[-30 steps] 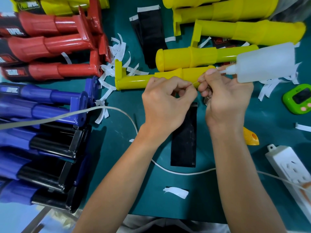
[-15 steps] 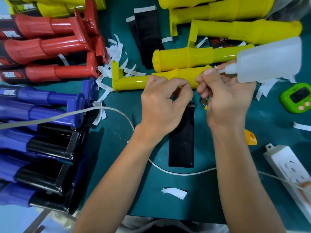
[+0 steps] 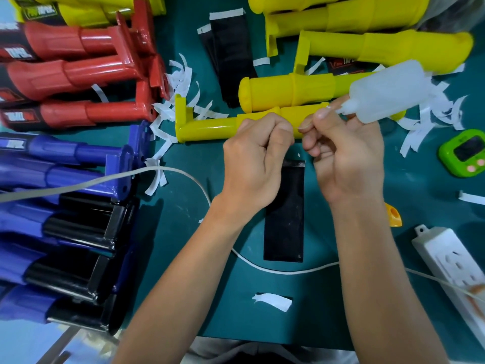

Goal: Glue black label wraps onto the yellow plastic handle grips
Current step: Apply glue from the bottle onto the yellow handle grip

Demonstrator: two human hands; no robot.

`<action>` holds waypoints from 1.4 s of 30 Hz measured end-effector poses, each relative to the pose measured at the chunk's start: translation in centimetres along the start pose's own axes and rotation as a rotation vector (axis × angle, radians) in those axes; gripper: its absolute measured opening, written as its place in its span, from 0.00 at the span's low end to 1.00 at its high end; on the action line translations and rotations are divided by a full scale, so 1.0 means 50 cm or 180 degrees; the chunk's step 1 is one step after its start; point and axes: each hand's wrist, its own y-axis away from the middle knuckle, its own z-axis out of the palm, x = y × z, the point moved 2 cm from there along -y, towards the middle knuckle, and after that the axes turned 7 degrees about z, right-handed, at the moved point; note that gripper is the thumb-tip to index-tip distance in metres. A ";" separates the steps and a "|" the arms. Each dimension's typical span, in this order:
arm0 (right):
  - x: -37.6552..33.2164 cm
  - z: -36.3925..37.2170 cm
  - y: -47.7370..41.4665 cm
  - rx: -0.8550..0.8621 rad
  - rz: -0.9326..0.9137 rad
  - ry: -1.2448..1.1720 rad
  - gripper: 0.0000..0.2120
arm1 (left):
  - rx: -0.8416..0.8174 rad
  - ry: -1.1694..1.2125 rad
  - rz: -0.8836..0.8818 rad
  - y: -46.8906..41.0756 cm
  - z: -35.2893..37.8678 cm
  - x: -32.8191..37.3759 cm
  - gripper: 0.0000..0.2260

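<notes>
My right hand [image 3: 346, 158] holds a translucent white glue bottle [image 3: 388, 93], its nozzle lying by my thumb and pointing left. My left hand [image 3: 252, 164] is curled tight right beside it, fingertips pinched together at the nozzle end; what they pinch is hidden now. Both hands hover just in front of a yellow handle grip [image 3: 210, 127] lying on the green mat. A flat black label wrap [image 3: 286, 219] lies on the mat under my hands. More yellow grips [image 3: 288, 90] lie behind, and a stack of black labels [image 3: 231, 56] sits at the back.
Red handles [image 3: 73, 72] and blue handles [image 3: 65, 153] with black wraps fill the left side. White backing strips [image 3: 183, 77] litter the mat. A white cable [image 3: 288, 271] crosses near my wrists. A power strip [image 3: 451, 261] and a green timer [image 3: 464, 156] lie right.
My hands have come closer together. The thin pale strand stretched between my left fingertips and the nozzle one second ago is no longer visible. The bottle stays in my right hand.
</notes>
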 end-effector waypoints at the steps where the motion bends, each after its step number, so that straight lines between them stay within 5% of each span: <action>1: -0.001 0.000 -0.001 -0.0093 0.0054 -0.0030 0.06 | -0.0041 -0.0034 0.0072 -0.003 -0.003 0.001 0.14; 8: 0.002 0.008 -0.005 -0.0433 0.0129 -0.0058 0.18 | -0.0066 -0.0313 0.0289 -0.006 -0.009 -0.001 0.12; 29: 0.004 0.015 0.007 -0.0443 0.0473 -0.0730 0.12 | 0.0104 -0.0664 0.0667 0.001 -0.008 0.001 0.07; 42: -0.052 -0.072 -0.007 0.0558 -0.0219 -0.0533 0.11 | 0.0234 -0.0167 0.0307 -0.002 -0.029 0.010 0.07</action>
